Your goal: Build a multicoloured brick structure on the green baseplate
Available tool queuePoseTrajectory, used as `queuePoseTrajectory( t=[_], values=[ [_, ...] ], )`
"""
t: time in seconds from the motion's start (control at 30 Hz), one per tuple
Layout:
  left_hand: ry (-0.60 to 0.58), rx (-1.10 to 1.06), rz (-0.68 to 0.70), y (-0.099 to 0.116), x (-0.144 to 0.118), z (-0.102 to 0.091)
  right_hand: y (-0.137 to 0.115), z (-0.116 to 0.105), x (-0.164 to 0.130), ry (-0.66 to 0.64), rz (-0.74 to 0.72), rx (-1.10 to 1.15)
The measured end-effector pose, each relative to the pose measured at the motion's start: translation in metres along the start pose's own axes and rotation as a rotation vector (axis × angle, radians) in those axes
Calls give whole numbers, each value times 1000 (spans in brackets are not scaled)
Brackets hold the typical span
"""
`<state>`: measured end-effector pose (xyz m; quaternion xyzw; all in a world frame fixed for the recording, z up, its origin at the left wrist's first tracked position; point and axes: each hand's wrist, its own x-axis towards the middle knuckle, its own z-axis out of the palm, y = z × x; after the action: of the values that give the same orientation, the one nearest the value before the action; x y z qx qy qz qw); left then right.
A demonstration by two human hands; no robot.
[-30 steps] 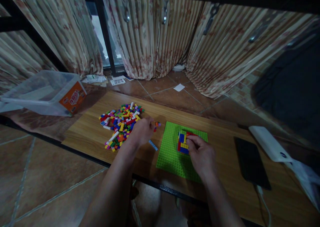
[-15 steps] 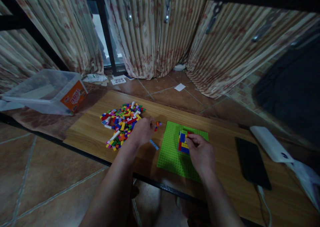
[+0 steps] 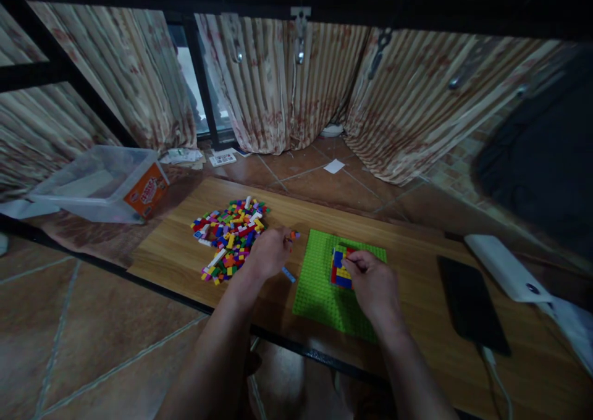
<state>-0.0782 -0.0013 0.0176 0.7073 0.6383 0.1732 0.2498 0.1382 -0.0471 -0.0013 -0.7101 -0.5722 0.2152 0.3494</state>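
Your right hand (image 3: 373, 284) sits on the green baseplate (image 3: 319, 290), fingertips pinched on the small brick stack (image 3: 340, 267) near its far edge. Your left hand (image 3: 269, 253) rests curled on the wooden table (image 3: 417, 321) beside the loose brick pile (image 3: 229, 231); can't tell what it grips. Clear bin (image 3: 99, 182) far left.

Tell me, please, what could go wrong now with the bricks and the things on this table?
The right hand presses on the small brick build; the green baseplate may slide on the smooth table. The left hand, beside the loose brick pile, could knock the blue brick off the near edge.
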Motion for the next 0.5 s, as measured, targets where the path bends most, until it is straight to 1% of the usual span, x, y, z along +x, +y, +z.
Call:
queuePoseTrajectory(
  t=[0.1,0.27,0.4,0.5],
  values=[
    [-8,9,-12,0,2,1,-1,-1,-4,19,-9,19],
    [-8,75,-36,1,4,0,1,-12,-9,43,42,188],
    [41,153,-58,0,5,-2,-1,-27,-12,134,32,177],
    [61,197,-55,-3,7,-2,-4,-34,-12,206,27,188]
  ],
)
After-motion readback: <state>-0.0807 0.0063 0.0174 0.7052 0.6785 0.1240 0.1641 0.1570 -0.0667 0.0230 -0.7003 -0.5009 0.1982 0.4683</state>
